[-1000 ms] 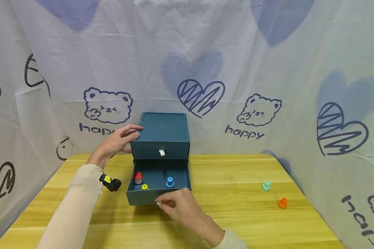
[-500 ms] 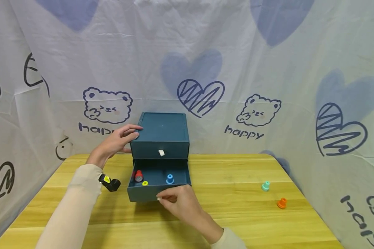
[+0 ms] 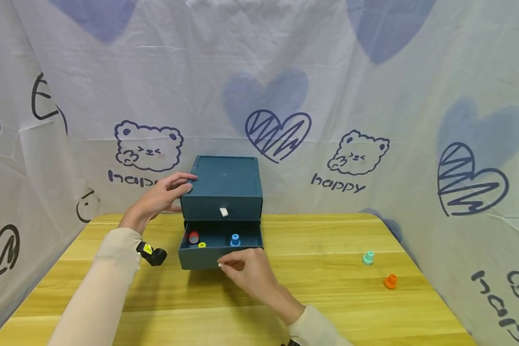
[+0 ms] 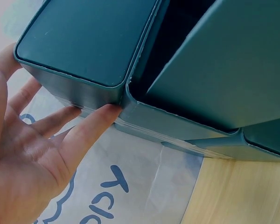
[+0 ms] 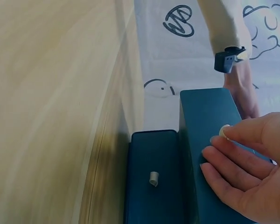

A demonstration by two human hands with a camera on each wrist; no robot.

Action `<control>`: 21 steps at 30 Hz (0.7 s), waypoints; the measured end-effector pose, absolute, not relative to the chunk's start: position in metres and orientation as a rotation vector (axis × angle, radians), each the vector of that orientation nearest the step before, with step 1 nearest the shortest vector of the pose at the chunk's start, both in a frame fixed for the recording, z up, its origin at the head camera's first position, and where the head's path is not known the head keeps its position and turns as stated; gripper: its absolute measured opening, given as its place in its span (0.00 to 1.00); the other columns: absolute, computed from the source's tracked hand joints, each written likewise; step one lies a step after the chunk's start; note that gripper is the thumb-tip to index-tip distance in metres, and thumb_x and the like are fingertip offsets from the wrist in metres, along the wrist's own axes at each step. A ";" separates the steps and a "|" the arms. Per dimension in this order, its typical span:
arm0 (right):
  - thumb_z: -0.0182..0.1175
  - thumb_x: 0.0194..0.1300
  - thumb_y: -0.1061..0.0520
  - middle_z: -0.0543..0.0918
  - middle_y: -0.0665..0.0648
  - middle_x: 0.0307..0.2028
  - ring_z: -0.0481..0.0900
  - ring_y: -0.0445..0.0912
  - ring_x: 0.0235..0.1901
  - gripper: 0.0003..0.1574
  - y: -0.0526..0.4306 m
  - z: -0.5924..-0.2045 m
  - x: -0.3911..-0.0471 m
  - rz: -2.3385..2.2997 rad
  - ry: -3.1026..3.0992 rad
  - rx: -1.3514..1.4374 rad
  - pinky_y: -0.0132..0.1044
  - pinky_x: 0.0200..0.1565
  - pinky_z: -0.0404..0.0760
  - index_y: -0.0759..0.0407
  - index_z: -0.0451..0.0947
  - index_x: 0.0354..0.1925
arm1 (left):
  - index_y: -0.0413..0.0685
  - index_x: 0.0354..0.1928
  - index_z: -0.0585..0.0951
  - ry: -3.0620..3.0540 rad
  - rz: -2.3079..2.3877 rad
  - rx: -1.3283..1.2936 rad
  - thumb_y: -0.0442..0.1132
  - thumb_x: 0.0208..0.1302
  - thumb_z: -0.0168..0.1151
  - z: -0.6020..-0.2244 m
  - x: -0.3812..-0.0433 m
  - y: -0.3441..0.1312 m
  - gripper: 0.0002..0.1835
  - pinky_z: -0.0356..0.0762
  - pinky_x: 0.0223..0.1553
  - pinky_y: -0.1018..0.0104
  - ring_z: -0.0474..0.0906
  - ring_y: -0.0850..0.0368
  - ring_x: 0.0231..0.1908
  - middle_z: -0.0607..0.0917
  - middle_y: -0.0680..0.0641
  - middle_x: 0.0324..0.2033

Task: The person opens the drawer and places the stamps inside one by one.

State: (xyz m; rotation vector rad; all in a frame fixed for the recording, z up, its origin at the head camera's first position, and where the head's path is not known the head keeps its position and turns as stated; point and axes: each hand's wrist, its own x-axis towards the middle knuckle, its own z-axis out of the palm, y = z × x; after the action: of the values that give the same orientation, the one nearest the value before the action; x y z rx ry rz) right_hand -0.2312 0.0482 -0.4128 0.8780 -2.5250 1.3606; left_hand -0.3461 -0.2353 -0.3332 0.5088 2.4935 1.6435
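Note:
A dark teal drawer cabinet (image 3: 227, 178) stands against the back cloth. My left hand (image 3: 160, 196) rests at its upper left edge; in the left wrist view the spread, fairly straight fingers touch its side. Below the closed top drawer, a partly pulled-out drawer (image 3: 199, 260) holds a red (image 3: 193, 237), a yellow (image 3: 202, 245) and a blue (image 3: 235, 240) small plug-shaped piece. Between thumb and index finger my right hand (image 3: 253, 271) pinches this drawer's small white knob (image 5: 225, 131). The other right fingers extend along the drawer front.
A mint (image 3: 368, 258) and an orange (image 3: 390, 281) plug-shaped piece stand on the wooden table (image 3: 320, 269), right of the cabinet. Beneath the pulled-out drawer, the right wrist view shows another closed drawer (image 5: 151, 154) with a white knob (image 5: 154, 178). Printed cloth (image 3: 212, 105) surrounds the table.
My right hand has moved away from me with the knob, and the drawer has slid partway inward, carrying its pieces. My left hand has stayed against the cabinet.

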 end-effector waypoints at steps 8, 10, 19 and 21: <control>0.70 0.66 0.63 0.93 0.56 0.39 0.91 0.41 0.35 0.06 0.043 -0.414 -0.246 1.290 -2.514 0.837 0.20 0.38 0.84 0.59 0.92 0.41 | 0.50 0.76 0.65 2.478 1.658 0.513 0.55 0.79 0.54 -0.333 -0.346 -0.235 0.31 0.76 0.63 0.31 0.55 0.32 0.78 0.58 0.38 0.80; 0.69 0.66 0.62 0.93 0.55 0.39 0.90 0.40 0.35 0.06 0.043 -0.415 -0.249 1.277 -2.510 0.831 0.20 0.38 0.84 0.59 0.92 0.41 | 0.50 0.76 0.65 2.477 1.656 0.520 0.55 0.79 0.54 -0.333 -0.346 -0.236 0.31 0.76 0.63 0.31 0.55 0.32 0.78 0.58 0.38 0.80; 0.69 0.67 0.63 0.93 0.57 0.38 0.91 0.44 0.32 0.07 0.041 -0.418 -0.267 1.283 -2.456 0.856 0.22 0.36 0.85 0.61 0.91 0.42 | 0.49 0.76 0.65 2.483 1.642 0.537 0.54 0.80 0.52 -0.333 -0.346 -0.237 0.30 0.75 0.63 0.30 0.52 0.32 0.79 0.56 0.38 0.80; 0.69 0.67 0.62 0.93 0.57 0.38 0.91 0.45 0.33 0.07 0.040 -0.418 -0.271 1.295 -2.464 0.839 0.23 0.36 0.85 0.60 0.91 0.42 | 0.49 0.76 0.65 2.484 1.638 0.541 0.54 0.80 0.52 -0.333 -0.346 -0.237 0.30 0.75 0.63 0.29 0.52 0.32 0.79 0.56 0.38 0.81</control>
State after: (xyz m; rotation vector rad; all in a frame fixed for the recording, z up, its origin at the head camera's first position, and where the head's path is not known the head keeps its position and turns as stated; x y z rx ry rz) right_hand -0.2710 0.0403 -0.4183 0.8393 -2.4642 1.2954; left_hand -0.3458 -0.2366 -0.3326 0.5411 2.4842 1.6384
